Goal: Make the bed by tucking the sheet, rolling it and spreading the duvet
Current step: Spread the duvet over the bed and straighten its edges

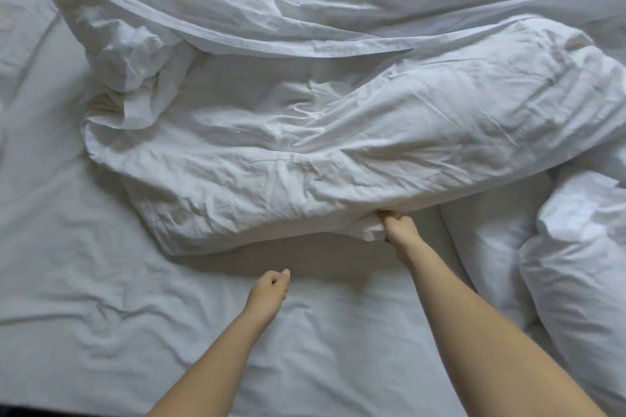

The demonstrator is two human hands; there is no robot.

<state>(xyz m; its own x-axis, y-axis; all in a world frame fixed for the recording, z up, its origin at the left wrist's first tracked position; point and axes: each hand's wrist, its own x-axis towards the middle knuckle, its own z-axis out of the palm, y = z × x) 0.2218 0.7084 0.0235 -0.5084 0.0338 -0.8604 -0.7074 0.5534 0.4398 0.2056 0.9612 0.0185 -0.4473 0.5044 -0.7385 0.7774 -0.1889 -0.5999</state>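
View from above a bed (84, 396), seen from its near edge. A white sheet (101, 281) covers the mattress, lying mostly flat with soft wrinkles across the near and left parts. A white duvet (338, 118) lies bunched in a long crumpled heap across the middle of the bed, reaching the far edge and running off past the right edge of the view. Its left end is folded over on itself. White pillows (576, 264) are piled at the right edge, touching the duvet.

Two bare arms reach forward, the hands well apart. The right hand (398, 228) grips a fold of the duvet's near edge, fingers curled tight round the cloth, lifting it a little so a shadow falls on the sheet beneath. The left hand (269, 291) hovers over the sheet just short of the duvet, fingers loosely curled, holding nothing.

The sheet appears to be laid already, though whether it is tucked cannot be told from here. The step in hand looks like spreading the duvet, which is not yet opened out. The next move likely calls for the left hand to take the near edge further left, so both hands can draw the duvet toward the near edge and shake it flat. The folded left end will probably need untwisting first.
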